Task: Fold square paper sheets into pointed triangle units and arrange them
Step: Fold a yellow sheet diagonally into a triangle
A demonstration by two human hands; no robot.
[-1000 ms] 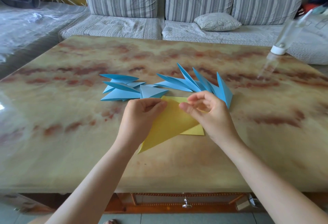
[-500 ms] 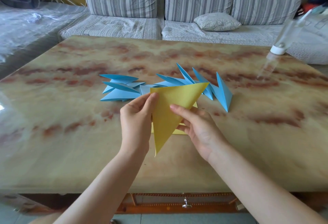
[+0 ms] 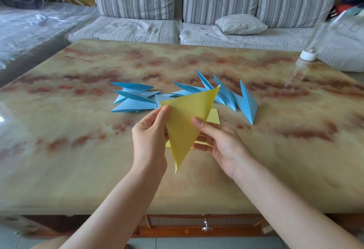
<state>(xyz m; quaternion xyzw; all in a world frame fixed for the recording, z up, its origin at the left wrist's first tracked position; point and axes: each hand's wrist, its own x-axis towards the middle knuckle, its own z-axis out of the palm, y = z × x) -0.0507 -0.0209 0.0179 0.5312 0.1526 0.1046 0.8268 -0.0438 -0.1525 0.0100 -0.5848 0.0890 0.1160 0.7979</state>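
Thin yellow triangle (image 3: pixel 187 122), point down: my left hand (image 3: pixel 149 140) pinches its corner, my right hand (image 3: pixel 222 146) its edge. Behind: blue pointed units (image 3: pixel 244 101), glossy marbled table (image 3: pixel 78 150).

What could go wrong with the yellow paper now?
The yellow triangle is up in the air, pinched by the left hand and the right hand, so its layers might slip and the next crease come out crooked. The blue units lie close behind it; putting it down carelessly could knock them about.
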